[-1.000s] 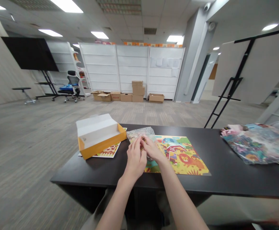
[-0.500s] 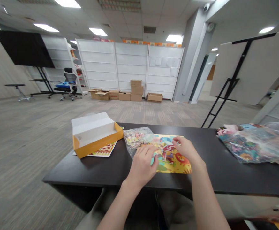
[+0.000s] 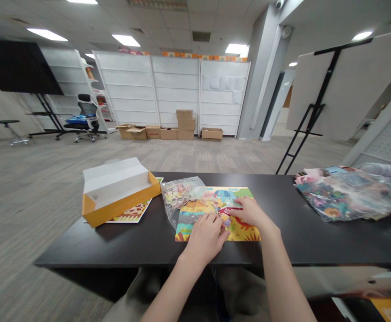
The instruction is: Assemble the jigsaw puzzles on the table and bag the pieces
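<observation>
A colourful picture board (image 3: 188,219) with farm and animal drawings lies flat near the front edge of the black table. Over its lower middle is my left hand (image 3: 208,230), fingers bent; a small purple-and-yellow piece (image 3: 227,220) shows beside its fingertips. My right hand (image 3: 249,211) rests on the board's right part, its fingers reaching toward a red barn picture. What either hand's fingertips grip is too small to make out. A clear plastic bag (image 3: 182,192) of small colourful pieces overlaps the board's upper left corner.
An open yellow box (image 3: 121,197) with a white inside sits on a printed sheet (image 3: 137,213) at the table's left. Plastic bags with colourful contents (image 3: 343,197) lie on the right. The black table's (image 3: 115,250) front edge is close to my forearms.
My hands have come closer together over the board, the right one moving down and left toward the barn picture. More of the board's left part shows. The view has shifted slightly right.
</observation>
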The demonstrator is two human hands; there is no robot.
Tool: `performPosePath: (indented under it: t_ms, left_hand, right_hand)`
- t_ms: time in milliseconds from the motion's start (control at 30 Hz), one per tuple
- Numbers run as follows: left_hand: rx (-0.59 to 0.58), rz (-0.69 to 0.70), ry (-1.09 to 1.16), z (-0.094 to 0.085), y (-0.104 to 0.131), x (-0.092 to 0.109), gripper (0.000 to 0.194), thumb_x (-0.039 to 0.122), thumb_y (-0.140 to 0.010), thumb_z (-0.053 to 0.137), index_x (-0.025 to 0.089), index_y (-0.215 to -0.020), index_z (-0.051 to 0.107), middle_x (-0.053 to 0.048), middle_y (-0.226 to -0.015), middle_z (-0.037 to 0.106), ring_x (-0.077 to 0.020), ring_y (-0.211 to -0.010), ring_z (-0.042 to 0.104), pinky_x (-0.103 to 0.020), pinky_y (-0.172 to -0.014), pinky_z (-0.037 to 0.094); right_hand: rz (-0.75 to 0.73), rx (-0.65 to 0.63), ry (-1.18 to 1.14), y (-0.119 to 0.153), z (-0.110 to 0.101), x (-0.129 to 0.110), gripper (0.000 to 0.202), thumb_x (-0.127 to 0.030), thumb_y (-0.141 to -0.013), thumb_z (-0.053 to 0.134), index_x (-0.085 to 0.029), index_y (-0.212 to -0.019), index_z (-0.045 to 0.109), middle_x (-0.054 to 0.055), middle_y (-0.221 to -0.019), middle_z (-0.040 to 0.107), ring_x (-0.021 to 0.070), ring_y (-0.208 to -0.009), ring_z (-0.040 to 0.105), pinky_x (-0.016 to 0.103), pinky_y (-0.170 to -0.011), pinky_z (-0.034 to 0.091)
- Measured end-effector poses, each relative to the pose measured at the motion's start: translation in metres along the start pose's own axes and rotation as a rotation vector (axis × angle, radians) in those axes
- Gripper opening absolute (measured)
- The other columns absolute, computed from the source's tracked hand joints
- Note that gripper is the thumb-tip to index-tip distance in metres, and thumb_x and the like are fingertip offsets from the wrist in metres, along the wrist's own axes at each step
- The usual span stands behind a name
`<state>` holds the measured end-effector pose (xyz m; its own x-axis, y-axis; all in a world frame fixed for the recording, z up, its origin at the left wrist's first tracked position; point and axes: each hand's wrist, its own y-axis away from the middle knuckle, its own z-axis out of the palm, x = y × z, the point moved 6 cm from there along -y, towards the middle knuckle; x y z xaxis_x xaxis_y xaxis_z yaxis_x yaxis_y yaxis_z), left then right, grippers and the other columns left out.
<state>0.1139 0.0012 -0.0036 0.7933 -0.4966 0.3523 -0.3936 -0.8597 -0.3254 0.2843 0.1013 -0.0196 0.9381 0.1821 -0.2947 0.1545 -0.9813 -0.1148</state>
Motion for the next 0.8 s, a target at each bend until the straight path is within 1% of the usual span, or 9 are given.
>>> performPosePath:
  t_ms: [100, 167, 233, 267, 367, 533, 667, 800]
  left_hand:
    - [0.01, -0.005, 0.053, 0.001, 0.0, -0.003, 0.013, 0.028, -0.089, 0.067, 0.019, -0.098, 0.066, -0.007, -0.104, 0.067, -0.0257, -0.101, 0.061, -0.038, -0.088, 0.051]
    - [0.024, -0.005, 0.091, 0.002, 0.0, -0.005, 0.013, 0.026, -0.088, 0.068, 0.019, -0.099, 0.066, -0.007, -0.108, 0.067, -0.0251, -0.103, 0.061, -0.038, -0.091, 0.051]
    - [0.036, -0.008, 0.107, 0.003, 0.0, -0.007, 0.014, 0.026, -0.087, 0.069, 0.019, -0.099, 0.066, -0.007, -0.111, 0.067, -0.0258, -0.107, 0.061, -0.039, -0.095, 0.049]
    - [0.038, -0.01, 0.107, 0.003, 0.0, -0.007, 0.015, 0.027, -0.087, 0.069, 0.019, -0.099, 0.066, -0.007, -0.112, 0.068, -0.0265, -0.108, 0.06, -0.041, -0.097, 0.048]
    - [0.034, -0.012, 0.095, 0.004, 0.0, -0.007, 0.014, 0.029, -0.087, 0.069, 0.019, -0.098, 0.067, -0.008, -0.11, 0.069, -0.0276, -0.108, 0.06, -0.043, -0.099, 0.047]
    - [0.025, -0.014, 0.09, 0.002, 0.001, -0.006, 0.012, 0.029, -0.089, 0.066, 0.02, -0.097, 0.067, -0.008, -0.11, 0.069, -0.0274, -0.109, 0.06, -0.043, -0.099, 0.047]
    - [0.033, -0.03, 0.092, 0.002, 0.001, -0.007, 0.013, 0.029, -0.088, 0.066, 0.02, -0.098, 0.067, -0.008, -0.113, 0.068, -0.028, -0.111, 0.059, -0.044, -0.1, 0.045]
    - [0.037, -0.058, 0.093, 0.003, 0.001, -0.009, 0.024, 0.031, -0.087, 0.067, 0.019, -0.108, 0.065, -0.009, -0.114, 0.068, -0.0296, -0.112, 0.058, -0.045, -0.099, 0.046]
  right_hand:
    - [0.021, 0.032, -0.161, 0.002, -0.002, 0.009, 0.038, -0.035, -0.073, 0.077, -0.015, -0.105, 0.072, 0.016, -0.111, 0.073, 0.0309, -0.106, 0.067, 0.038, -0.093, 0.049]
    - [0.037, 0.064, -0.31, 0.004, -0.005, 0.014, 0.028, -0.031, -0.074, 0.072, -0.016, -0.097, 0.07, 0.013, -0.101, 0.074, 0.0276, -0.097, 0.069, 0.036, -0.086, 0.051]
    - [0.025, 0.078, -0.468, 0.007, -0.006, 0.016, 0.019, -0.031, -0.076, 0.067, -0.018, -0.089, 0.067, 0.009, -0.093, 0.074, 0.0252, -0.089, 0.069, 0.035, -0.08, 0.051]
    - [0.013, 0.076, -0.544, 0.008, -0.006, 0.017, 0.018, -0.033, -0.076, 0.066, -0.019, -0.087, 0.065, 0.009, -0.089, 0.074, 0.0246, -0.086, 0.069, 0.034, -0.078, 0.052]
    - [0.015, 0.077, -0.729, 0.012, -0.005, 0.018, 0.023, -0.039, -0.075, 0.065, -0.019, -0.086, 0.063, 0.007, -0.083, 0.074, 0.0242, -0.079, 0.069, 0.034, -0.072, 0.052]
    - [0.1, 0.115, -0.911, 0.014, -0.002, 0.022, 0.031, -0.045, -0.067, 0.071, -0.02, -0.083, 0.062, 0.006, -0.077, 0.073, 0.0241, -0.073, 0.069, 0.033, -0.066, 0.051]
    - [0.179, 0.075, -1.051, 0.016, 0.002, 0.023, 0.038, -0.049, -0.061, 0.078, -0.021, -0.082, 0.062, 0.005, -0.074, 0.073, 0.0229, -0.069, 0.068, 0.032, -0.064, 0.051]
    - [0.18, 0.022, -1.124, 0.02, 0.0, 0.019, 0.041, -0.048, -0.06, 0.082, -0.02, -0.084, 0.063, 0.003, -0.076, 0.073, 0.0204, -0.071, 0.068, 0.03, -0.066, 0.052]
